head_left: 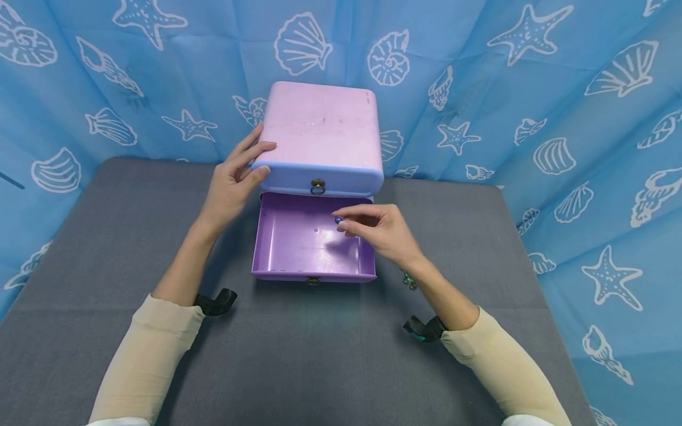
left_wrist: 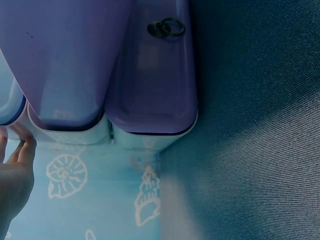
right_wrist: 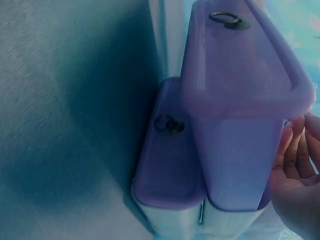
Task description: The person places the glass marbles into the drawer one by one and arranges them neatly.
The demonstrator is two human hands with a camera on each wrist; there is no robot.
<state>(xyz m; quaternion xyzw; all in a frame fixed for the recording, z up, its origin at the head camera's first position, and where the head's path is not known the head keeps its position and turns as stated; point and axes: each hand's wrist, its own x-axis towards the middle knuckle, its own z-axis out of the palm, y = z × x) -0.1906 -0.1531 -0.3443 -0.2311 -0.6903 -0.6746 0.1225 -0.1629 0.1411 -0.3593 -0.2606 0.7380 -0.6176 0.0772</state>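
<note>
A small chest of drawers with a pink top [head_left: 325,124] stands at the back of the table. Its blue top drawer [head_left: 288,177] is closed, and the purple drawer [head_left: 290,236] beneath it is pulled out, with a bare floor. My left hand [head_left: 229,186] rests against the chest's left front corner, thumb at the blue front and fingers along the side and top edge. Between thumb and fingertips my right hand [head_left: 378,231] pinches a small dark blue bead [head_left: 339,219], over the right part of the pulled-out drawer.
A lower purple drawer [right_wrist: 167,165] with a ring pull is closed. Small green beads or charms [head_left: 409,280] show beside my right wrist. A grey cloth [head_left: 319,355] covers the table, and a blue shell-patterned curtain [head_left: 479,77] hangs behind the chest.
</note>
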